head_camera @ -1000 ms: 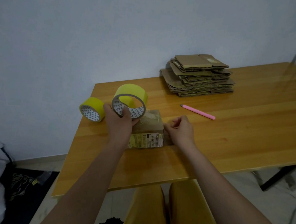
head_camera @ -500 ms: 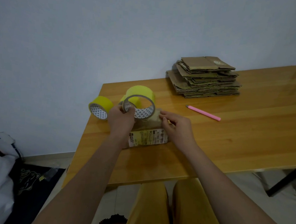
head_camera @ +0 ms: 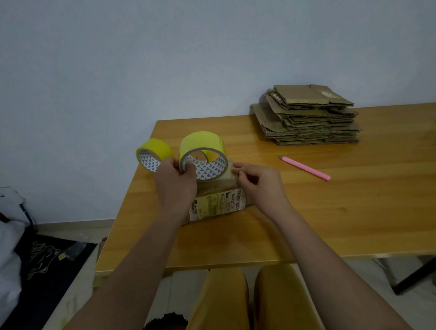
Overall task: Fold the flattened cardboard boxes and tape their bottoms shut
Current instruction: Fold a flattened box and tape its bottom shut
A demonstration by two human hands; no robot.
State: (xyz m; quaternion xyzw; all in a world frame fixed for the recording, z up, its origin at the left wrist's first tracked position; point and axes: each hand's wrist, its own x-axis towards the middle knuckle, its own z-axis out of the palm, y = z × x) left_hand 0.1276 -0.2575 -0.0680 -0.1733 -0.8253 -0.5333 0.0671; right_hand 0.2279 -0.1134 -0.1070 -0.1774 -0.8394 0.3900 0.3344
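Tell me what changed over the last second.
The right hand came off the box's right side up to the tape roll, fingers pinching at its edge. The left hand keeps gripping the roll. Spare roll, pink cutter, cardboard stack unmoved.

Both forearms are bare from wrist to the frame's lower edge, no sleeves, watch, rings or bands visible on the left hand (head_camera: 176,181) or the right hand (head_camera: 257,185). Fingernails short, unpainted as far as the dim light shows. Legs covered by plain mustard-yellow trousers (head_camera: 244,306) of smooth fabric, no pattern, pockets or seams discernible; a dark rounded shape sits at the bottom edge, unidentifiable.
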